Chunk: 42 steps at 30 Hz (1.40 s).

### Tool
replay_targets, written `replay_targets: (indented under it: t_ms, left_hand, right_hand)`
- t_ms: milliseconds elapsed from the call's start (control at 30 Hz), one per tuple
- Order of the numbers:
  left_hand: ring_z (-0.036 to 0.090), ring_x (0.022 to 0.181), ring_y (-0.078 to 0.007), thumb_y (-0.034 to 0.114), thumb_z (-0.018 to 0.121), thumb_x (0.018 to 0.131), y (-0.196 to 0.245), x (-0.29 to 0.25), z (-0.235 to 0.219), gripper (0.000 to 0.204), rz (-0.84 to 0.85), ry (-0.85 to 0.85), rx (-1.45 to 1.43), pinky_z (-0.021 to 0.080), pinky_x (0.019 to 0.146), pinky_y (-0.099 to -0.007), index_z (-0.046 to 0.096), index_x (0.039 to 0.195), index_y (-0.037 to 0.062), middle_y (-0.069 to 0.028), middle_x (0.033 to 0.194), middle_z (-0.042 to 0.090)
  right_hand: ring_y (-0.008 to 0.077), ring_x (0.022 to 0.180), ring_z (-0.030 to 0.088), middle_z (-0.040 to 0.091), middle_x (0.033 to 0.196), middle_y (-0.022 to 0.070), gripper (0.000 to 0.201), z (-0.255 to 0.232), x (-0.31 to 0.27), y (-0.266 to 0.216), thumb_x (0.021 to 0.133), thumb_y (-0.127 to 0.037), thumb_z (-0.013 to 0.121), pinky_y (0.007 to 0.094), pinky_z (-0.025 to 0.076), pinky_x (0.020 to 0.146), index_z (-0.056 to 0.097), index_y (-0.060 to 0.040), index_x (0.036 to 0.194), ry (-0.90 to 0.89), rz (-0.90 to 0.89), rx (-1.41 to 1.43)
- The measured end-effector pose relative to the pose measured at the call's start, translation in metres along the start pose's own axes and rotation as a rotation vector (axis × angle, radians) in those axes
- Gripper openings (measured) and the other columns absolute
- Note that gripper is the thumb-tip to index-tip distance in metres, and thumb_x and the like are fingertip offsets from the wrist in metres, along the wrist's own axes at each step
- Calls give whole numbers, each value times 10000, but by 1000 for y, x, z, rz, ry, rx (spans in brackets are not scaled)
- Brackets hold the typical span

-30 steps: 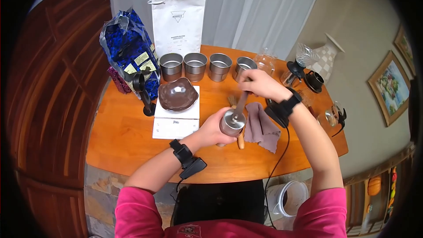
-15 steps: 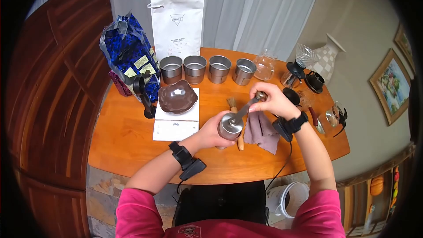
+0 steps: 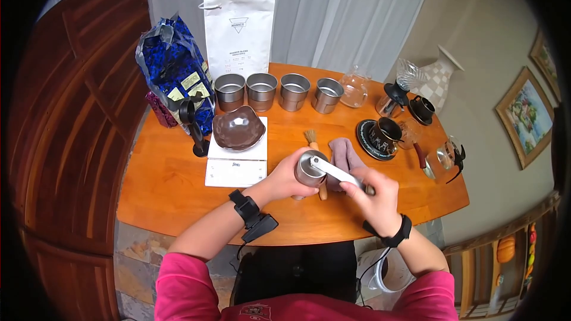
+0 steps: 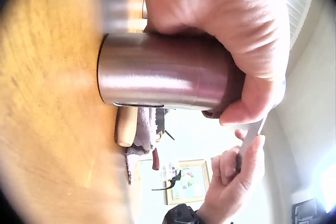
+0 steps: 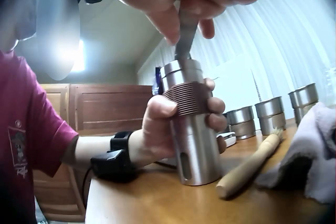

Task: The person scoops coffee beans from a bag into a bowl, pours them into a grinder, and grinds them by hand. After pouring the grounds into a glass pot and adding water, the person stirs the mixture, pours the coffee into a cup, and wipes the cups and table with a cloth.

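Observation:
A steel hand coffee grinder [image 5: 197,140] stands upright at the table's front, its base at the wood in the right wrist view. My left hand [image 3: 284,179] grips it round the ribbed brown band [image 5: 186,98] below the lid. With the right hand [image 3: 379,197] I hold the outer end of the crank arm [image 3: 334,172], which points right and toward me; the knob is mostly hidden by the fingers. Just right of the grinder lies a wooden-handled brush [image 5: 251,165]. Beside it is a crumpled mauve cloth [image 3: 342,150], partly behind the crank.
A brown bowl [image 3: 239,129] sits on a white scale [image 3: 237,172] to the left. Several steel cups [image 3: 294,92] line the back, before a white bag [image 3: 239,32] and a blue bag [image 3: 172,65]. Rightward are a black cup [image 3: 386,134] and glassware [image 3: 355,90].
My right hand has swung the crank from the far side round to the right and toward me. The left hand keeps its grip and the grinder stays in about the same place.

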<state>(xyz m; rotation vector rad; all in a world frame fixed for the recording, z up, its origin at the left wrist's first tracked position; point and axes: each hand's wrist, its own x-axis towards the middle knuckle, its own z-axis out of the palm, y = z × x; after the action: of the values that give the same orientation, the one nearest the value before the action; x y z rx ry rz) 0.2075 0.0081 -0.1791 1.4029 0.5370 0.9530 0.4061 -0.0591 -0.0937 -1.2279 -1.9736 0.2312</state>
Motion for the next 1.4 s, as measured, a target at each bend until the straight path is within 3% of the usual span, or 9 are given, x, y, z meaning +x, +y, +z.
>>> replay_targets:
  t_ms: [200,433,567,700,867,900,1033,1133,1400]
  left_hand:
    - [573,883,-133,-6,746,599,-4,2,0,648,18,35,38,484,760,-287,413,1151,67,-45,961,570]
    - [564,758,-106,30,727,661,-14,4,0,679,97,37,76,484,612,-266,380,1240,94,-48,967,559]
    - [569,869,-141,44,749,654,12,1,2,578,-231,36,-490,474,757,-305,424,1131,71,-41,946,566]
    - [562,764,-134,72,713,700,6,-4,4,437,-90,-25,-216,457,647,-281,474,1065,66,-39,873,569]
    - [521,485,-114,119,700,696,10,-4,3,248,-34,8,293,409,441,-231,566,894,52,-9,634,562]
    - [547,554,-113,114,725,635,17,-3,3,376,-110,-3,117,429,474,-238,539,954,41,-36,737,596]
    - [576,823,-122,44,735,632,2,1,-1,607,84,12,97,479,696,-277,415,1148,48,-57,935,587]
    - [564,925,-139,59,751,614,4,2,-3,681,59,15,143,460,799,-298,389,1191,42,-61,988,573]
    - [559,941,-147,46,755,601,-8,7,-9,727,33,-39,75,457,821,-315,365,1215,30,-67,1009,559]
  right_hand:
    - [221,453,528,502,538,39,490,11,-25,-44,707,-155,717,327,416,445,500,13,1113,-116,-306,-374]
    - [175,550,515,480,637,47,247,41,-10,-93,691,-109,600,296,397,516,534,-80,927,-304,-456,-488]
    - [228,487,554,526,556,60,225,62,22,-111,663,-93,611,328,407,450,492,-18,838,-421,-507,-472]
    - [235,498,618,570,544,107,159,88,63,-99,693,-89,591,385,454,418,476,-18,777,-441,-594,-289]
    - [313,757,646,645,794,176,255,99,140,-92,799,-167,564,399,512,618,563,52,927,-859,-336,-505]
    - [324,808,639,648,846,187,286,92,151,-93,823,-199,551,400,512,662,576,50,960,-943,-266,-531]
    - [332,826,624,636,847,212,337,90,183,-39,792,-265,523,412,486,714,589,38,923,-859,-53,-558]
    - [211,592,587,593,693,150,286,56,186,-14,778,-233,544,314,442,513,577,49,814,-852,152,-428]
    - [126,799,536,583,840,44,179,17,152,54,793,-171,618,271,431,729,596,-13,874,-750,-11,179]
